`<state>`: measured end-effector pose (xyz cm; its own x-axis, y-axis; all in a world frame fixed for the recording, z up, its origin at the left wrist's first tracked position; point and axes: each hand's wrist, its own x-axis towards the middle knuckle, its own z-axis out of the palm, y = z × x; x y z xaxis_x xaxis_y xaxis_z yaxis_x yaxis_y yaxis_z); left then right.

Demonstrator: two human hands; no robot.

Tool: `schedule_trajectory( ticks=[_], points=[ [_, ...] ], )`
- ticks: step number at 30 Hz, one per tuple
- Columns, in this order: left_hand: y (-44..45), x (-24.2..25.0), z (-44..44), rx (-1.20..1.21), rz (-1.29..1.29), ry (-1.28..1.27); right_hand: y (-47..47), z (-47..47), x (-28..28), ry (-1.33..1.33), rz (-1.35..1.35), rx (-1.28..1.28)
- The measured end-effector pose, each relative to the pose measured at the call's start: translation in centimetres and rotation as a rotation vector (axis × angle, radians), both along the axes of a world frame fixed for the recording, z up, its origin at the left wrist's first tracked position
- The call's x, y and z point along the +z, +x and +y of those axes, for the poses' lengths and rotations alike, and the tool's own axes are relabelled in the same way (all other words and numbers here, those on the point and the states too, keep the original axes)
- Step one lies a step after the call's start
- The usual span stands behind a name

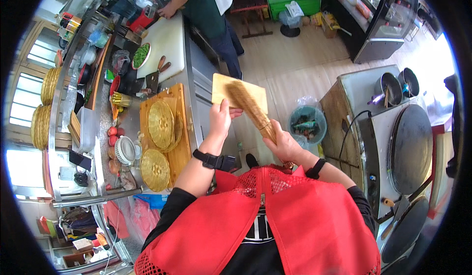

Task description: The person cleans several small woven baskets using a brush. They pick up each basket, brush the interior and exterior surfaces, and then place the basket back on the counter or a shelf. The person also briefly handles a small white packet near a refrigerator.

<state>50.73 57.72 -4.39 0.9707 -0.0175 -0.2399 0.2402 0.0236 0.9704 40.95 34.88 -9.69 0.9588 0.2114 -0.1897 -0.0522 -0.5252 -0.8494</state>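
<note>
My left hand (222,118) grips the near-left edge of a thin, pale wooden board (220,85), thumb on its upper face. In my right hand (285,140) is the handle of a long brown brush (249,103), apparently a bamboo whisk brush, blurred at its far end. The brush lies slantwise across the board in the picture and hides part of it; whether they touch I cannot tell. Both are held over the floor, between the counter and the stove side. Below the right hand and to its right stands a teal waste bin (308,124) holding scraps.
At left, woven round baskets (161,124) lie on a wooden board (179,164), near a small white fan (125,150). Farther up are a cleaver (152,81) and a plate of chopped greens (141,55). A co-worker (208,13) stands beyond. Round griddles (411,149) are at right.
</note>
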Motion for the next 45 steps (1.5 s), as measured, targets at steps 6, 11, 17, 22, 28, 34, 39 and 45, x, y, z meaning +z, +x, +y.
schedule_trajectory(
  ticks=[6, 11, 17, 22, 28, 34, 39, 45],
  points=[
    [-0.8, 1.6, 2.4, 0.002, -0.096, 0.31, 2.5, -2.2, -2.2, 0.377, 0.388, -0.491],
    [-2.1, 1.7, 1.0, -0.261, -0.846, 0.961, 3.7, 2.2, 2.9, 1.273, 0.376, -0.336],
    [-3.2, 2.2, 0.6, -0.334, -1.043, 0.92, 4.9, 5.0, 7.5, 1.241, 0.28, -0.398],
    [-1.2, 4.0, 2.6, 0.052, -0.306, -0.12, 4.2, 2.8, 6.8, 1.356, 0.435, -0.305],
    [0.1, 5.3, 7.0, -0.181, -0.023, -0.247, 5.3, 3.1, 5.9, 0.953, 0.343, -0.357],
    [0.3, 3.0, 6.8, 0.17, -0.225, 0.187, 4.8, 5.7, 4.5, 0.344, -0.1, -0.407],
    [0.4, 5.1, 9.5, 0.327, -0.12, -0.037, 3.9, 7.6, 0.7, 0.051, -0.285, 0.066],
    [-1.4, 11.5, 24.1, 0.511, -0.324, 0.567, 3.1, -1.3, -6.1, 0.193, 0.229, -0.37]
  ],
)
